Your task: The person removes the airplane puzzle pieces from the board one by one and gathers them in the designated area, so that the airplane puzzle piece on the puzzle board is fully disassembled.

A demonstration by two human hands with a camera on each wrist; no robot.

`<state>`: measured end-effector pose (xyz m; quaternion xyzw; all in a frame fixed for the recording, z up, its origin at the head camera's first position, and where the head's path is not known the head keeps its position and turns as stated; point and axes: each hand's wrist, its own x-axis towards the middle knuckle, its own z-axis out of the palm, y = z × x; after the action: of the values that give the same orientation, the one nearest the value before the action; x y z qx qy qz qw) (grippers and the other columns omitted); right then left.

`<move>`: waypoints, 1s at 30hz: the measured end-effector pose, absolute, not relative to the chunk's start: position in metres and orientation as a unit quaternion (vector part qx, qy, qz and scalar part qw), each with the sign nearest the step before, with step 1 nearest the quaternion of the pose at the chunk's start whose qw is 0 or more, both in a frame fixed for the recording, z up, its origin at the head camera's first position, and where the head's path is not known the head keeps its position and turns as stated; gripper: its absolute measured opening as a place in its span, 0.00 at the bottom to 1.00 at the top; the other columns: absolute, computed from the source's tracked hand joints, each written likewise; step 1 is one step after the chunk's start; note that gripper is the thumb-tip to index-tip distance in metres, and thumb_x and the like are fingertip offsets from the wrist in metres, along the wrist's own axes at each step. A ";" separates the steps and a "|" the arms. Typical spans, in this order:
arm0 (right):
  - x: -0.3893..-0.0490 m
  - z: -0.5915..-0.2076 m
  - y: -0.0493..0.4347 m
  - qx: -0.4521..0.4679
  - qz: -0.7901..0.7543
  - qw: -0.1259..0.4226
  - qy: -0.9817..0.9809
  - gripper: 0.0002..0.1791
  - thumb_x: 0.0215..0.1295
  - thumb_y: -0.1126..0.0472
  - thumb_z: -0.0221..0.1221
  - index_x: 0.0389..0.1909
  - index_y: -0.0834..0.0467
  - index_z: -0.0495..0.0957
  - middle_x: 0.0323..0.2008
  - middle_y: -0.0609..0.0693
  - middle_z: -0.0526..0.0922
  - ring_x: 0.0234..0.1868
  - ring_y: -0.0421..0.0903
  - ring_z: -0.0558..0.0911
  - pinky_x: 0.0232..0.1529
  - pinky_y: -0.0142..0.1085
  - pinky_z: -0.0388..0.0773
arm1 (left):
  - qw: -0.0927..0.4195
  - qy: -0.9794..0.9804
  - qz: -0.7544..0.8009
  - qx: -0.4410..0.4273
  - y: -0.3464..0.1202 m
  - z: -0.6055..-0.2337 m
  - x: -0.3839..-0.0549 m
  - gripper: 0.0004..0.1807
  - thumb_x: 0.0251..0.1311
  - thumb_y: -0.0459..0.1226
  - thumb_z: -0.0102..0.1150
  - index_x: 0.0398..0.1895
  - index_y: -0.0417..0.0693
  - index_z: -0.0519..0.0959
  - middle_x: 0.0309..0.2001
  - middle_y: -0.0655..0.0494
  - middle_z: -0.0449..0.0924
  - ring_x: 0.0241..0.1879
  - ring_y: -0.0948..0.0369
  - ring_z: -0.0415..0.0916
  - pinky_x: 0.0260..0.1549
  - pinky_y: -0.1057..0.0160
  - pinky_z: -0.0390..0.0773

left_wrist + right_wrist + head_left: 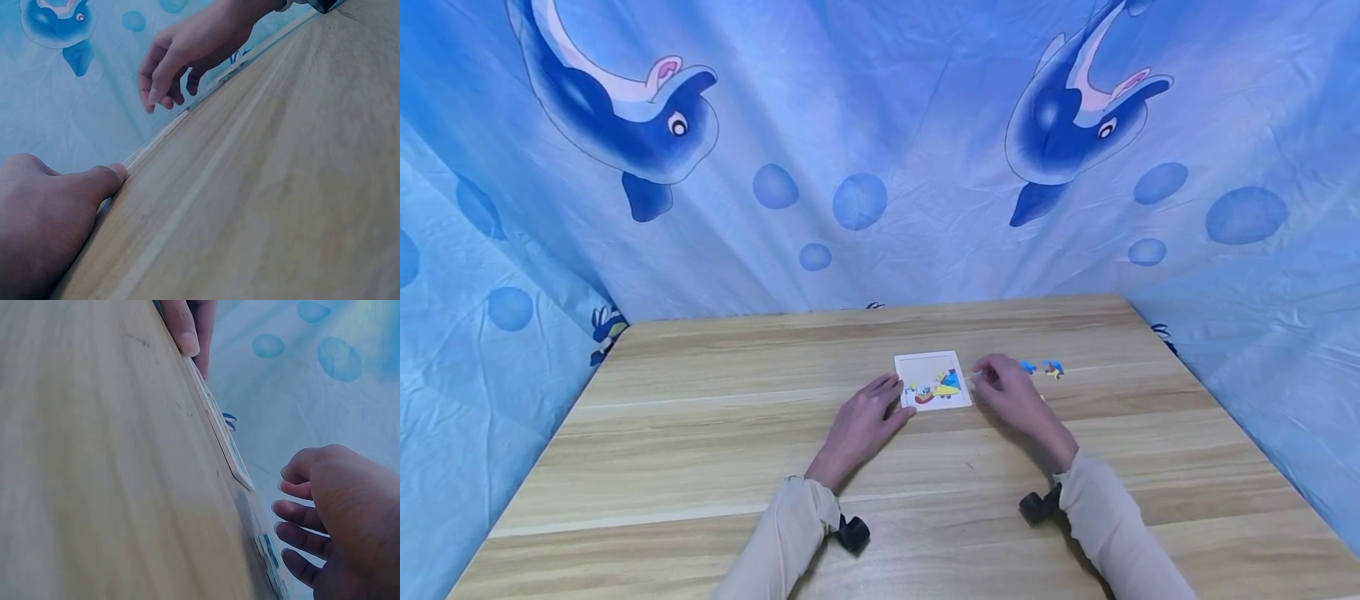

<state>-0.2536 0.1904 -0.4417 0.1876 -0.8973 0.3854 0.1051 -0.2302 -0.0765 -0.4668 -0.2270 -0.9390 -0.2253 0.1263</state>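
A small square puzzle board (pixel 934 381) with a white border lies on the table, with colourful cartoon pieces along its lower and right parts. My left hand (pixel 868 417) holds the board at its lower left corner, thumb at the bottom edge and fingers along the left side. Just off the board's right edge hovers my right hand (pixel 1009 395), its fingers loosely bent and apart, with nothing visible between them in the right wrist view. Beside that hand, loose puzzle pieces (pixel 1052 367) in blue, red and yellow lie on the table, partly hidden by it.
The wood-grain table (pixel 700 433) reaches back to a blue curtain (pixel 895 125) printed with dolphins and bubbles. Both wrists carry black cameras, one by the left sleeve (pixel 793 521) and one by the right sleeve (pixel 1105 508).
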 end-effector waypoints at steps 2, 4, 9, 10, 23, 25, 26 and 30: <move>-0.256 -0.443 0.186 0.193 0.375 0.118 -0.899 0.07 0.64 0.66 0.58 0.41 0.64 0.78 0.33 0.51 0.77 0.36 0.46 0.74 0.39 0.39 0.73 | 0.129 -0.938 -0.225 -0.231 -0.077 -0.467 -0.230 0.30 0.65 0.56 0.54 0.62 0.48 0.75 0.64 0.52 0.72 0.66 0.56 0.66 0.60 0.53 0.71; -0.257 -0.444 0.183 0.198 0.370 0.126 -0.899 0.06 0.63 0.66 0.59 0.40 0.64 0.79 0.32 0.51 0.77 0.36 0.46 0.74 0.39 0.40 0.73 | 0.132 -0.936 -0.225 -0.235 -0.077 -0.467 -0.230 0.30 0.65 0.56 0.54 0.62 0.47 0.75 0.64 0.51 0.72 0.65 0.56 0.66 0.60 0.53 0.71; -0.261 -0.445 0.175 0.202 0.370 0.120 -0.899 0.07 0.64 0.65 0.59 0.40 0.63 0.79 0.33 0.51 0.77 0.37 0.47 0.74 0.40 0.40 0.73 | 0.139 -0.934 -0.226 -0.241 -0.077 -0.467 -0.231 0.30 0.65 0.55 0.54 0.62 0.47 0.75 0.63 0.51 0.73 0.65 0.56 0.67 0.59 0.53 0.72; -0.261 -0.446 0.174 0.202 0.369 0.118 -0.900 0.07 0.64 0.64 0.59 0.40 0.63 0.79 0.33 0.51 0.77 0.37 0.47 0.74 0.40 0.40 0.73 | 0.140 -0.933 -0.226 -0.241 -0.077 -0.467 -0.231 0.30 0.65 0.55 0.54 0.62 0.47 0.75 0.63 0.51 0.73 0.65 0.56 0.67 0.59 0.53 0.72; -0.265 -0.448 0.158 0.206 0.312 0.103 -0.922 0.11 0.65 0.60 0.59 0.46 0.60 0.80 0.40 0.52 0.76 0.44 0.51 0.71 0.43 0.44 0.70 | 0.144 -0.933 -0.226 -0.242 -0.077 -0.467 -0.231 0.30 0.65 0.56 0.54 0.62 0.47 0.76 0.63 0.50 0.73 0.64 0.55 0.68 0.59 0.53 0.72; -0.266 -0.448 0.157 0.205 0.293 0.103 -0.928 0.12 0.66 0.59 0.59 0.46 0.59 0.80 0.41 0.53 0.76 0.45 0.53 0.70 0.44 0.45 0.69 | 0.144 -0.933 -0.225 -0.242 -0.077 -0.467 -0.231 0.30 0.65 0.56 0.54 0.62 0.46 0.75 0.63 0.50 0.73 0.65 0.55 0.68 0.59 0.54 0.72; -0.266 -0.449 0.156 0.205 0.287 0.104 -0.930 0.12 0.66 0.59 0.58 0.46 0.59 0.80 0.41 0.53 0.76 0.46 0.53 0.70 0.44 0.46 0.69 | 0.144 -0.932 -0.226 -0.242 -0.078 -0.467 -0.231 0.30 0.65 0.56 0.54 0.62 0.46 0.75 0.63 0.50 0.73 0.65 0.55 0.67 0.59 0.54 0.72; -0.267 -0.449 0.153 0.205 0.273 0.106 -0.934 0.11 0.66 0.59 0.58 0.45 0.58 0.80 0.42 0.54 0.76 0.46 0.55 0.70 0.46 0.48 0.68 | 0.146 -0.931 -0.228 -0.244 -0.077 -0.467 -0.231 0.30 0.65 0.55 0.54 0.61 0.46 0.75 0.63 0.50 0.73 0.65 0.55 0.68 0.59 0.54 0.72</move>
<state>-0.2667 0.1530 -0.4490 0.2054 -0.9337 0.2733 0.1061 -0.2308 -0.0775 -0.4671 -0.2435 -0.9315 -0.2276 0.1459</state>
